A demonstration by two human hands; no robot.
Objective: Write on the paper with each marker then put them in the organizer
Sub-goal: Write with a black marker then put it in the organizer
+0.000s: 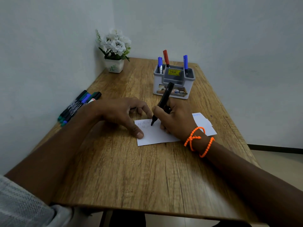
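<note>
Taking the paper (157,135) as the landmark: well to its left, near the wall edge of the tabletop (114,169), lies a bundle of capped markers (78,106), green, blue and black, not yet used by the look of it. Far behind and left of the paper stands a small pot of white flowers (115,49).

The left hand (121,112) rests on the paper's left edge, fingers spread and fairly straight, thumb pressing the sheet down so it cannot slide. The right hand (173,120), with an orange bead bracelet (198,141) on its wrist, lies over the paper's right half and grips a black marker (162,104), whose tip is at or just above the sheet beside some faint scribbles. A second slip of paper (205,123) peeks out to the right, under the wrist.

So the writing step with the black marker appears to be under way. Next would be capping it, if its cap is off, which I cannot tell, and carrying it back to the organizer (173,81).

That grey organizer stands behind the paper. Its left pocket holds a blue marker (160,63) and a red marker (166,58); its right pocket holds another blue marker (185,63). The middle compartment looks empty.
</note>
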